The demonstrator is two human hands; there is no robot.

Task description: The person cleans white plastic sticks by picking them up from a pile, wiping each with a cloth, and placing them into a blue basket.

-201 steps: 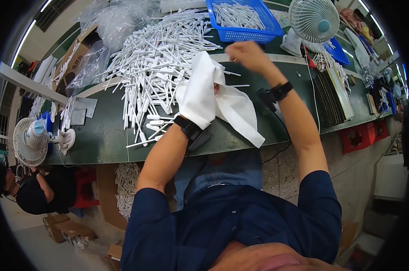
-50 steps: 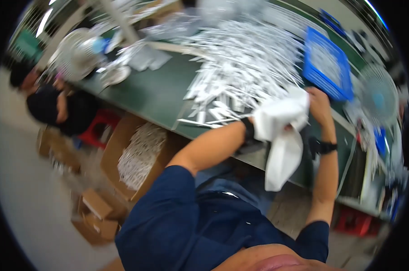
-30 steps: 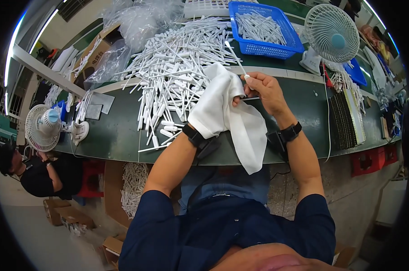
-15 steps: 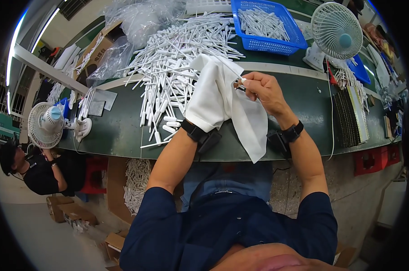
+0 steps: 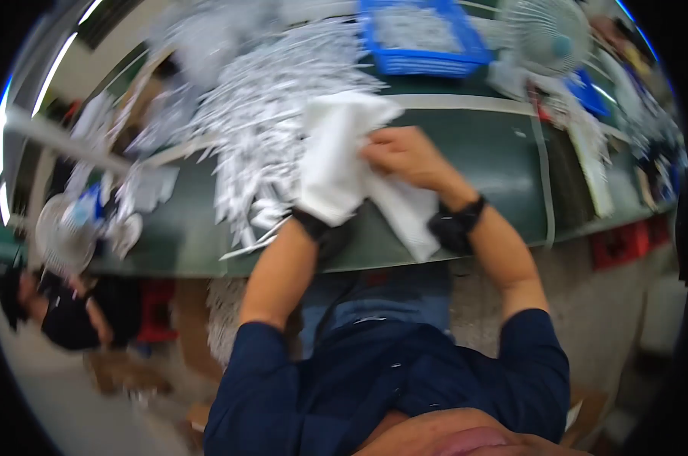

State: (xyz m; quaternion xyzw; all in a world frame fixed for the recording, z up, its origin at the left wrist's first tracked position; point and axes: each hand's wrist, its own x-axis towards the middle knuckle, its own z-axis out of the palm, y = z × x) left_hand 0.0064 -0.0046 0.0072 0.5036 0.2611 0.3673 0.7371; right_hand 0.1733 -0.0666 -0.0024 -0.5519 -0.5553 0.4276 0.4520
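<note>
White crumpled cloth [image 5: 336,163] | left hand [image 5: 325,201] wrapped inside, fingers hidden, grip unclear | right hand [image 5: 404,156] fingers apparently pinching cloth | green worktable [image 5: 503,163]

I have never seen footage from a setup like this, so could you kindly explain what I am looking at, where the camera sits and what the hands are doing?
No machine is at work here: a person uses two bare hands. The one picture comes from a wide fisheye camera worn on that person's head, looking down, so straight edges bend and the forearms in dark blue sleeves come in from below. The frame is blurred. The left hand is wrapped inside a white cloth, so its fingers are hidden. The right hand grips the same cloth from the side; anything small pinched in it cannot be made out. Both wrists wear black bands. On the dark green worktable lies a big heap of thin white sticks. Behind stand a blue plastic basket and a small white fan. Another person sits at lower left.
</note>
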